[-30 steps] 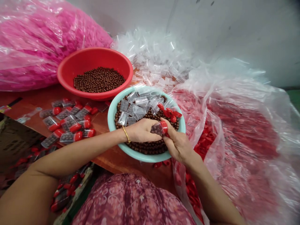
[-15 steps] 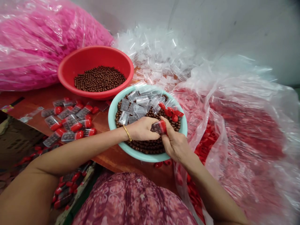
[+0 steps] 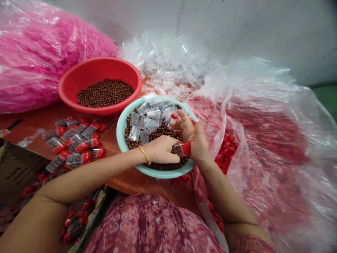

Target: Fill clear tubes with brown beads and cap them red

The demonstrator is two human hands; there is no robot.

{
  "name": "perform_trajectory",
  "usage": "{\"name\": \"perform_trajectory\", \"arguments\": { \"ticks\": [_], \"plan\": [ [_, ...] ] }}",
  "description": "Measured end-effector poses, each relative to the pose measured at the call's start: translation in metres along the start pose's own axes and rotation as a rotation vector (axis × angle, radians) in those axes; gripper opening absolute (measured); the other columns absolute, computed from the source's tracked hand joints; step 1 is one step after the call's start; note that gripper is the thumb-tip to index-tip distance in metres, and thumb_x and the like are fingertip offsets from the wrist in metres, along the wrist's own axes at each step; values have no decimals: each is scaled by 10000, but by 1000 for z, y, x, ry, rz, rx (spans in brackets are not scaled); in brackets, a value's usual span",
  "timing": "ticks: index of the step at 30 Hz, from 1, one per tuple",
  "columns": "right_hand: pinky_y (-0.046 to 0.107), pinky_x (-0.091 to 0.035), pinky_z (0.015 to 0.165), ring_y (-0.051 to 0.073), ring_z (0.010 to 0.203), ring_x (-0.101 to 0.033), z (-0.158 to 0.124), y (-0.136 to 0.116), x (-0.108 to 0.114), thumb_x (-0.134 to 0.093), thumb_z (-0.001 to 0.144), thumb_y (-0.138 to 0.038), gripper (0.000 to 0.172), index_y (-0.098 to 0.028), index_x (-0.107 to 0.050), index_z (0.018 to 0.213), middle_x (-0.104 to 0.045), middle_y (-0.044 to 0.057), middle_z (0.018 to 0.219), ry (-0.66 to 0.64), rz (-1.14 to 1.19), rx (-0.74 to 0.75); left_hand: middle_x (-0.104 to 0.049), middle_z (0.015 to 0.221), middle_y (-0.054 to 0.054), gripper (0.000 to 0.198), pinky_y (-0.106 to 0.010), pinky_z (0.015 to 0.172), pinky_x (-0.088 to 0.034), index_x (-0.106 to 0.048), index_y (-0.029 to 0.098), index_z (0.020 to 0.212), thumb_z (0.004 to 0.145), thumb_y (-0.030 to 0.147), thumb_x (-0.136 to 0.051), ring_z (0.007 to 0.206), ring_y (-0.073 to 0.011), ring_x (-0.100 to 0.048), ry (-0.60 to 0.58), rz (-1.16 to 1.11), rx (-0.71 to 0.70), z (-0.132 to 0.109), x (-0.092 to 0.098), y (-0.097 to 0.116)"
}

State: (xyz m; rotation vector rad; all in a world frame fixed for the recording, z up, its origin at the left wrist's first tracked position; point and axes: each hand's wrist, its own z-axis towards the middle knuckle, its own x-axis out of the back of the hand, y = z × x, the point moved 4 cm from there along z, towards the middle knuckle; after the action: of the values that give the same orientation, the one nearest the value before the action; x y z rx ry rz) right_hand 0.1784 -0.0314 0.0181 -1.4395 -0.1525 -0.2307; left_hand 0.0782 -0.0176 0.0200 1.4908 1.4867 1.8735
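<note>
A small clear container (image 3: pixel 178 149) filled with brown beads, its red cap on, lies in the grip of my left hand (image 3: pixel 160 149), which wears a gold bangle (image 3: pixel 145 155). My right hand (image 3: pixel 196 135) is open with its fingers raised and spread; its palm is up against the red cap end. Both hands are over a pale turquoise basin (image 3: pixel 121 138). Brown beads (image 3: pixel 165 131) fill the basin, and several clear empty containers (image 3: pixel 151 123) lie on them. A few red caps (image 3: pixel 174 116) show partly behind my right fingers.
A red basin (image 3: pixel 68 100) of smaller brown beads stands at back left. Filled, capped containers (image 3: pixel 76 142) lie on the table, with more in a box below. Around are a pink-filled bag (image 3: pixel 44 56), a pile of clear containers (image 3: pixel 168 66) and a plastic bag of red caps (image 3: pixel 268 140).
My right hand has let go of the capped end and opened, fingers lifting. My left hand still holds the container. The view has shifted slightly.
</note>
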Motion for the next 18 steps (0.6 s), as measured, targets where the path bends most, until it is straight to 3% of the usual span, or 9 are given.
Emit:
{"name": "perform_trajectory", "arguments": {
  "ticks": [4, 7, 9, 12, 15, 18],
  "plan": [
    [378, -303, 1122, 173, 1330, -404, -7, 8, -3, 46, 868, -651, 782, -245, -186, 1495, -425, 51, 1444, -202, -17, -40, -538, 560, 1, 105, -235, 496, -326, -570, 159, 656, 648, 262, -553, 497, -127, -458, -13, 202, 15, -2, -10, 3],
    [388, -134, 1188, 177, 1424, -224, -15, 7, -3, -92, 894, -651, 747, -216, -194, 1494, -251, 39, 1547, -297, -87, 26, -643, 686, -72, 175, -275, 558, -384, -620, 147, 741, 672, 290, -546, 601, -199, -562, -37, 350, -4, -2, -17, -2],
    [392, -84, 1195, 186, 1438, -174, -19, 0, -6, -200, 898, -645, 730, -205, -254, 1478, -233, 36, 1553, -316, -158, 82, -663, 711, -98, 194, -291, 580, -403, -624, 140, 740, 685, 309, -547, 637, -226, -592, -57, 411, -8, -2, -20, -5],
    [371, -181, 1180, 174, 1405, -275, -20, -8, -13, -130, 903, -642, 726, -205, -334, 1446, -341, 38, 1509, -307, -59, 91, -663, 694, -77, 182, -272, 578, -407, -615, 150, 750, 704, 314, -550, 626, -206, -596, -47, 417, -26, -6, -18, -3],
    [392, -381, 1071, 184, 1249, -502, -11, -9, -1, -9, 915, -594, 745, -218, -509, 1319, -579, 56, 1312, -150, 40, 91, -641, 666, -26, 138, -233, 558, -383, -596, 169, 767, 744, 282, -520, 592, -156, -573, 31, 395, -42, -21, -4, 8],
    [422, -461, 929, 223, 1014, -619, 3, -3, 38, -338, 906, -559, 496, -219, -665, 1059, -695, 66, 1051, 141, -319, 222, -621, 656, 10, 184, -202, 570, -376, -581, 175, 756, 813, 306, -465, 587, -115, -559, 163, 357, 24, -59, 19, 10]
  ]
}}
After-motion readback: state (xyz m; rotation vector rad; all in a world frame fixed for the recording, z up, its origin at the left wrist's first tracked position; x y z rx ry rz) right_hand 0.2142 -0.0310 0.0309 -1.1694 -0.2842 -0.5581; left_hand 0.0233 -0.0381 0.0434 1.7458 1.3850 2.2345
